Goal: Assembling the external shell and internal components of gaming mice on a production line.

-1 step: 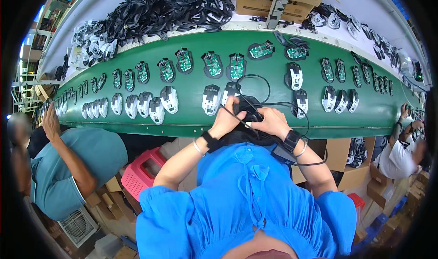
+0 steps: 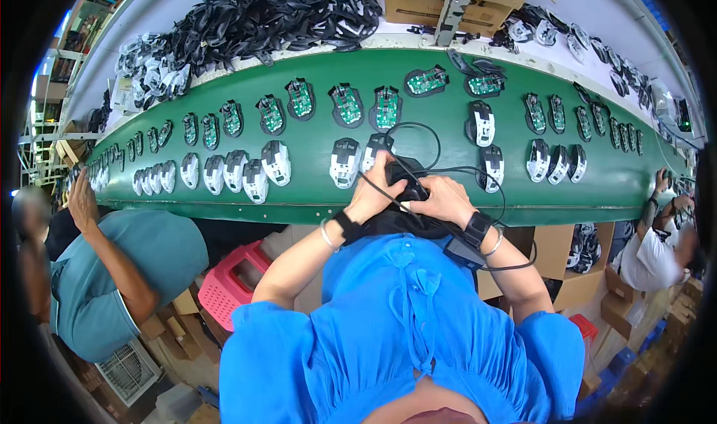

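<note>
At the near edge of the green bench, both my hands close around a black mouse (image 2: pixel 412 189), mostly hidden by my fingers. My left hand (image 2: pixel 369 194) grips its left side, and my right hand (image 2: pixel 446 199) curls over its right side. A black cable (image 2: pixel 441 142) loops above the hands and runs down past my right wrist. Just beyond my left fingers lies a white-and-black mouse shell (image 2: pixel 377 145). Another such shell (image 2: pixel 344 163) rests to its left, and one more (image 2: pixel 491 169) lies to the right of my hands.
Mouse bases with green circuit boards (image 2: pixel 346 104) line the far side of the green bench (image 2: pixel 314 192). Black plastic parts (image 2: pixel 276 21) heap on the shelf behind, beside a cardboard box (image 2: pixel 418 6). A pink stool (image 2: pixel 231 286) stands left below. Co-workers sit at both sides.
</note>
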`<action>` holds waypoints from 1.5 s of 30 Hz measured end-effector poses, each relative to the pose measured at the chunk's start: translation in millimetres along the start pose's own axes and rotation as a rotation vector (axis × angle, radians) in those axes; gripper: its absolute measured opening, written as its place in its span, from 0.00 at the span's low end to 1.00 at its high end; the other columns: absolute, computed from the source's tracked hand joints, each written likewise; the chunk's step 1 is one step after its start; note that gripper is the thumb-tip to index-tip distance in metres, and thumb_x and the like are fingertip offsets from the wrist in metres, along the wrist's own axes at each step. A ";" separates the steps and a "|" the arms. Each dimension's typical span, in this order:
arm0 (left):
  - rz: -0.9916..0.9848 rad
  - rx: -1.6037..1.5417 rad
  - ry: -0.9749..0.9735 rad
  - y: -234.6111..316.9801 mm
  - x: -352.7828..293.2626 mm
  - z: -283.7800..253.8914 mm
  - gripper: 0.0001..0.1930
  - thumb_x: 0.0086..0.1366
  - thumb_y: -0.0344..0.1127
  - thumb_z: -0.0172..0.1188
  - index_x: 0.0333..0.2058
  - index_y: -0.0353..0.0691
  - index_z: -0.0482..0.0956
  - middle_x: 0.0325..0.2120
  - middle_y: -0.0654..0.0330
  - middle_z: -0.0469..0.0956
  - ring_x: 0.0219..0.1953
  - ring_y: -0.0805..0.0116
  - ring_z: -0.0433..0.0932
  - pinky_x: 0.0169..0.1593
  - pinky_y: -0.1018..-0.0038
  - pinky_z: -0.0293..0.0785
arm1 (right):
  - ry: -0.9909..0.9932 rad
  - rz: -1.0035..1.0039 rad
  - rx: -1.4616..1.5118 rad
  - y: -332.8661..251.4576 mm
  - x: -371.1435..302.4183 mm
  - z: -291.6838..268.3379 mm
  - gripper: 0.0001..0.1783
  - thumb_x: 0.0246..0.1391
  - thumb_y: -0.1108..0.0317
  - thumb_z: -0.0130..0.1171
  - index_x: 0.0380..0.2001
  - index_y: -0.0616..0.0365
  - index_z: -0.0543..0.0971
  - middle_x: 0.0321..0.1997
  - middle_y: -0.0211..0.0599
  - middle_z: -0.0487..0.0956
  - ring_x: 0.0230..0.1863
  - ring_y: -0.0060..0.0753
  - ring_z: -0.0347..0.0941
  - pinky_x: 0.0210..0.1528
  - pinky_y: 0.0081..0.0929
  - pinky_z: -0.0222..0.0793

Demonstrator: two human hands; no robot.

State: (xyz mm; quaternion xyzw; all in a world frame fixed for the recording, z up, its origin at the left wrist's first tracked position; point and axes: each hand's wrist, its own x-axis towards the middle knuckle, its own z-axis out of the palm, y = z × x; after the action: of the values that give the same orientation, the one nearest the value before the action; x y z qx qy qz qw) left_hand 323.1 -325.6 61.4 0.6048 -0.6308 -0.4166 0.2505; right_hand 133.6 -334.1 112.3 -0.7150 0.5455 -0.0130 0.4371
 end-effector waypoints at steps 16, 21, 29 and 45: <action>-0.032 -0.407 -0.219 11.5 -7.3 -2.5 0.10 0.59 0.35 0.63 0.34 0.33 0.82 0.29 0.57 0.82 0.30 0.73 0.79 0.36 0.76 0.74 | 0.022 -0.339 -0.040 5.2 -9.5 48.4 0.26 0.40 0.53 0.66 0.41 0.56 0.77 0.39 0.43 0.79 0.40 0.48 0.77 0.40 0.40 0.72; -0.142 -0.568 -0.313 -30.7 -44.6 -30.3 0.21 0.56 0.26 0.66 0.49 0.32 0.75 0.38 0.60 0.81 0.40 0.76 0.77 0.45 0.79 0.74 | -0.105 -0.484 -0.032 -9.1 -23.8 5.5 0.26 0.45 0.63 0.63 0.49 0.56 0.70 0.35 0.36 0.77 0.32 0.36 0.76 0.32 0.33 0.70; -0.038 -0.265 -0.436 -0.4 -40.5 -55.1 0.36 0.48 0.32 0.69 0.57 0.35 0.68 0.45 0.58 0.79 0.45 0.72 0.77 0.50 0.74 0.72 | -0.044 0.118 1.008 -18.3 -25.3 24.9 0.08 0.51 0.77 0.56 0.36 0.57 0.75 0.21 0.18 0.73 0.21 0.08 0.61 0.23 0.13 0.56; 0.009 -0.192 -0.146 -7.6 17.7 19.5 0.19 0.49 0.27 0.68 0.42 0.33 0.81 0.32 0.56 0.83 0.33 0.70 0.80 0.40 0.75 0.76 | 0.126 -0.443 -0.198 -0.1 -53.1 -12.6 0.20 0.45 0.60 0.66 0.42 0.51 0.73 0.29 0.36 0.72 0.28 0.43 0.73 0.28 0.34 0.68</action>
State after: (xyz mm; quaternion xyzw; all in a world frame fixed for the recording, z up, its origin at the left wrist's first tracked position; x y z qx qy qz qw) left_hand 308.8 -337.9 41.5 0.5432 -0.6073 -0.5168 0.2629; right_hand 106.0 -299.8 144.6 -0.8541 0.4004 -0.0995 0.3165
